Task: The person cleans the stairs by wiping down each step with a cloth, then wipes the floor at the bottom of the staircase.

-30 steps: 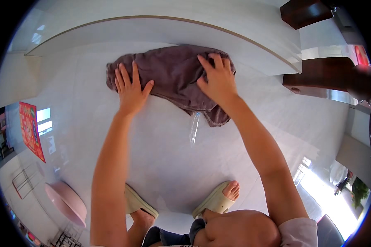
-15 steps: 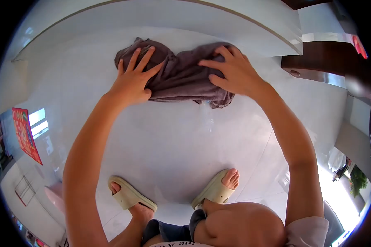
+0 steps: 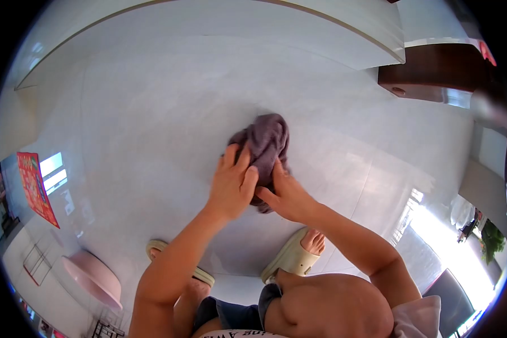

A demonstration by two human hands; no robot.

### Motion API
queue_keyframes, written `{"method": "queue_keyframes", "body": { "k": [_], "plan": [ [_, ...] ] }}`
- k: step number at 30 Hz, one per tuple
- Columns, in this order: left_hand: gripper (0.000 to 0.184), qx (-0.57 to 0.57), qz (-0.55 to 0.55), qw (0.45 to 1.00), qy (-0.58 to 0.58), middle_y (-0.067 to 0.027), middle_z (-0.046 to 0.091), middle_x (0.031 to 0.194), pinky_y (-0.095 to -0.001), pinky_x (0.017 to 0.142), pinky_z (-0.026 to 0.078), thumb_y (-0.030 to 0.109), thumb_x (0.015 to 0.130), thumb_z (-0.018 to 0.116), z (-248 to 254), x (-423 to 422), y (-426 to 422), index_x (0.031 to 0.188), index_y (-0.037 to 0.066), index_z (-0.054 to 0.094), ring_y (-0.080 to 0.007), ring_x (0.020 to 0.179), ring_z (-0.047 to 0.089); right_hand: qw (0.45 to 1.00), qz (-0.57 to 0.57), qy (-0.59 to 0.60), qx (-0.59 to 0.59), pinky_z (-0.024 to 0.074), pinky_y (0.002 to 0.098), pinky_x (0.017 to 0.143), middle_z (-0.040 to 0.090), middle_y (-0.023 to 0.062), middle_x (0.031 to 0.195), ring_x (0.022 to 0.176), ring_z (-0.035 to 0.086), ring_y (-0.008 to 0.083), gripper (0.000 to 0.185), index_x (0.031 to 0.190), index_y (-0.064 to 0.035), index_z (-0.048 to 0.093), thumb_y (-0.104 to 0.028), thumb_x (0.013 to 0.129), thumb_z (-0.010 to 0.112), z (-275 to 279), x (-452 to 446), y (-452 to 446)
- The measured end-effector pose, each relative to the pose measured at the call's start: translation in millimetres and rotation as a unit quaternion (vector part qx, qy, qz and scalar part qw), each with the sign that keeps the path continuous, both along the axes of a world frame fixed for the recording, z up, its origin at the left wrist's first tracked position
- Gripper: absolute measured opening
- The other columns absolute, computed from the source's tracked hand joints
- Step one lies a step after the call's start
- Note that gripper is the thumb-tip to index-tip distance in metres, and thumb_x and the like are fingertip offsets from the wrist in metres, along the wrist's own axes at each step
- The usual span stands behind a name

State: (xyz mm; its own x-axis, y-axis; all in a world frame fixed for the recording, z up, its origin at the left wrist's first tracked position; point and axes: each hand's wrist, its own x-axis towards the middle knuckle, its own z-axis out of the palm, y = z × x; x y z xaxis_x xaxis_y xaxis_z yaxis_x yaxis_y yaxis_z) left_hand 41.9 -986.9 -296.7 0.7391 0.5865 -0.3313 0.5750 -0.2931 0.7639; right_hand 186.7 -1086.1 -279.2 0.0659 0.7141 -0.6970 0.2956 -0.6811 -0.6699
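Observation:
A dark purplish-grey cloth is bunched into a narrow bundle in front of my feet, over the pale floor. My left hand grips its left side, with the fingertips partly buried in the folds. On the other side, my right hand holds the lower right part between thumb and fingers. The two hands are close together, with cloth between them. Whether the bundle rests on the floor or is slightly raised I cannot tell.
Glossy light tiles spread around me. A white panel borders the far side, with a dark wooden piece at the far right. Left of me are a pink basin and a red poster. My feet wear beige slippers.
The cloth was spread wide on the floor under my splayed hands. Both hands have drawn together and closer to me, gathering it into a bundle. The pink basin shows more fully.

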Motion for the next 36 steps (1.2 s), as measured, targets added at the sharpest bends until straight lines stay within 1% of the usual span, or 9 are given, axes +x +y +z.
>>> {"method": "queue_keyframes", "body": {
  "k": [5, 8, 12, 16, 21, 24, 28, 30, 36],
  "plan": [
    [0.050, -0.385, 0.216, 0.887, -0.134, -0.0135, 0.049, 0.133, -0.0321, 0.105, 0.037, 0.031, 0.102, 0.031, 13.3, 14.6, -0.8, 0.139, 0.001, 0.046, -0.0204, 0.126, 0.047, 0.820, -0.382, 0.404, -0.132, 0.0359, 0.0388, 0.107, 0.048, 0.0183, 0.137, 0.128, 0.045, 0.0246, 0.078, 0.141, 0.0054, 0.033, -0.051, 0.092, 0.057, 7.0, 16.9, 14.3],
    [0.049, -0.528, 0.245, 0.792, -0.186, -0.0065, 0.051, 0.136, -0.0293, 0.101, 0.039, 0.031, 0.103, 0.031, 14.7, 14.1, -19.1, 0.144, 0.006, 0.041, -0.0154, 0.123, 0.049, 0.845, -0.427, 0.317, -0.055, 0.0438, 0.0365, 0.100, 0.057, 0.0133, 0.126, 0.115, 0.055, 0.0207, 0.063, 0.132, -0.0005, 0.048, -0.039, 0.088, 0.070, -7.5, 7.6, 5.0],
    [0.053, -0.558, 0.277, 0.761, -0.182, -0.0067, 0.047, 0.142, -0.0298, 0.100, 0.040, 0.018, 0.100, 0.042, 30.8, 24.1, -29.9, 0.151, 0.012, 0.027, -0.0152, 0.125, 0.047, 0.907, -0.353, 0.217, 0.075, 0.0492, 0.0355, 0.093, 0.065, 0.0110, 0.113, 0.103, 0.062, 0.0192, 0.052, 0.125, 0.0006, 0.053, -0.016, 0.081, 0.075, 1.6, 39.1, 11.0],
    [0.055, -0.366, 0.240, 0.848, -0.299, -0.0080, 0.049, 0.140, -0.0354, 0.105, 0.038, 0.010, 0.095, 0.051, 20.2, 28.9, -14.3, 0.148, 0.011, 0.034, -0.0171, 0.123, 0.047, 0.956, -0.160, -0.106, 0.220, 0.0493, 0.0408, 0.093, 0.066, 0.0137, 0.111, 0.102, 0.063, 0.0294, 0.053, 0.124, -0.0053, 0.056, -0.010, 0.073, 0.070, 6.1, 80.8, 59.9],
    [0.034, -0.119, 0.394, 0.891, -0.194, -0.0082, 0.062, 0.115, -0.0327, 0.099, 0.043, 0.013, 0.092, 0.058, 0.7, -34.3, 46.0, 0.125, 0.003, 0.056, -0.0189, 0.112, 0.058, 0.842, 0.145, -0.438, 0.280, 0.0484, 0.0418, 0.093, 0.062, 0.0047, 0.117, 0.114, 0.053, 0.0313, 0.055, 0.125, -0.0225, 0.059, -0.016, 0.070, 0.068, -32.7, 71.6, 120.8],
    [0.027, 0.086, 0.370, 0.912, -0.153, -0.0115, 0.061, 0.119, -0.0348, 0.103, 0.040, 0.006, 0.095, 0.051, -27.1, -101.2, 75.9, 0.121, 0.001, 0.057, -0.0229, 0.115, 0.056, 0.801, 0.295, -0.432, 0.291, 0.0394, 0.0542, 0.103, 0.052, 0.0030, 0.133, 0.130, 0.042, 0.0339, 0.054, 0.125, -0.0310, 0.060, -0.027, 0.072, 0.070, -32.2, 24.1, 94.8],
    [0.052, 0.262, 0.261, 0.919, 0.134, -0.0167, 0.035, 0.151, -0.0424, 0.115, 0.022, 0.032, 0.103, 0.040, -52.5, -185.1, 92.2, 0.146, 0.005, 0.035, -0.0315, 0.141, 0.030, 0.828, 0.392, -0.297, 0.269, 0.0274, 0.0632, 0.109, 0.043, 0.0102, 0.141, 0.137, 0.030, 0.0424, 0.070, 0.133, -0.0346, 0.054, -0.064, 0.071, 0.069, -16.0, -19.0, 27.0],
    [0.069, 0.275, 0.170, 0.916, 0.236, -0.0157, 0.010, 0.162, -0.0461, 0.119, 0.008, 0.051, 0.103, 0.026, -60.1, -200.1, 90.6, 0.155, 0.007, 0.013, -0.0327, 0.150, 0.007, 0.816, 0.445, -0.261, 0.260, 0.0260, 0.0636, 0.109, 0.042, 0.0081, 0.141, 0.137, 0.029, 0.0412, 0.075, 0.133, -0.0350, 0.052, -0.063, 0.066, 0.074, -10.2, -32.8, -16.7],
    [0.073, 0.311, 0.065, 0.937, 0.149, -0.0174, 0.012, 0.161, -0.0495, 0.119, 0.009, 0.036, 0.099, 0.046, -63.7, -129.9, 46.9, 0.155, 0.003, 0.012, -0.0339, 0.149, 0.010, 0.785, 0.382, -0.300, 0.384, 0.0482, 0.0452, 0.092, 0.055, 0.0023, 0.119, 0.119, 0.051, 0.0270, 0.033, 0.102, -0.0273, 0.063, -0.024, 0.069, 0.067, -20.3, -20.6, -95.3]
  ]
}}
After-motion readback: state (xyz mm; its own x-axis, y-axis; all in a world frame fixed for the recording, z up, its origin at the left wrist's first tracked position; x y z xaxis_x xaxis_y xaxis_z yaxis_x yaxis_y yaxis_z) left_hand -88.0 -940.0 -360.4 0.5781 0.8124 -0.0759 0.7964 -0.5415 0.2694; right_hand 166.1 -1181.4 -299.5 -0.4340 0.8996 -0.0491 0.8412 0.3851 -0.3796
